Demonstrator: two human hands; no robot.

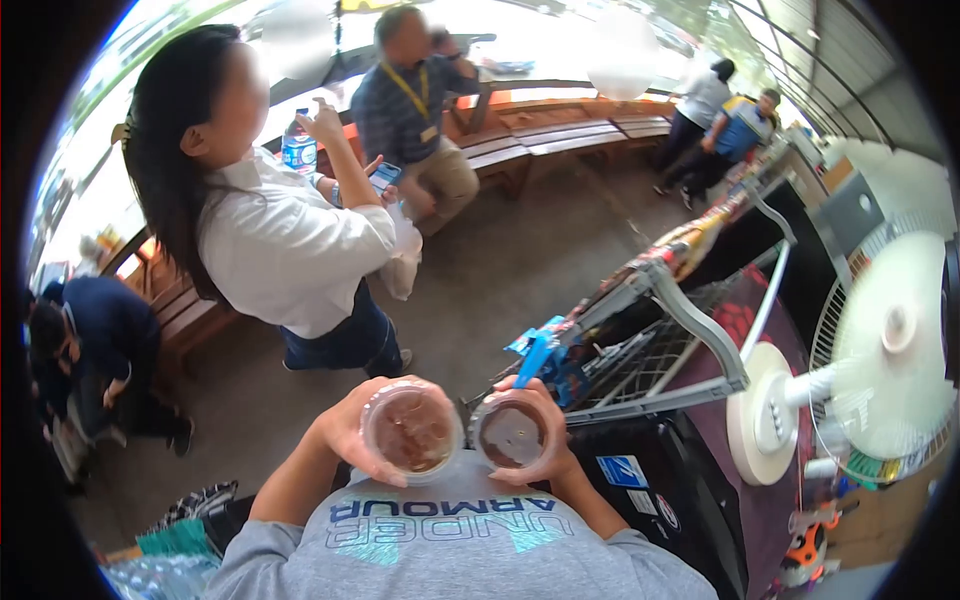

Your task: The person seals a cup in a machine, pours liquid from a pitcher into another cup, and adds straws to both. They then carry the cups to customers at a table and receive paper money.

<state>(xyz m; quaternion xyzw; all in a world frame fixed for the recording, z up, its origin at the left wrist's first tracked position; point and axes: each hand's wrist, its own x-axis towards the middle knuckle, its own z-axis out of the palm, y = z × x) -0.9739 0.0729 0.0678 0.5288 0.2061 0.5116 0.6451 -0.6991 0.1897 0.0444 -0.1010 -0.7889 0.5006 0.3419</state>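
Note:
Two clear plastic cups are held side by side in front of my grey shirt. My left hand (345, 432) wraps around one cup (412, 428), which holds a reddish-brown drink with what looks like ice. In my right hand (562, 440) is the other cup (514, 436), with a darker brown drink and lighter patches on its surface. A blue plastic strip (535, 358), perhaps a spoon handle, sticks up at the far rim of the right cup; its lower end is hidden. The cups are close together, their rims almost touching.
A person in a white shirt (290, 240) stands close at left, holding a bottle (299, 146) and a phone (385, 176). Another person sits on the wooden bench (570, 135). At right are a metal rack (690, 330), a white fan (890, 330) and a black case (640, 480).

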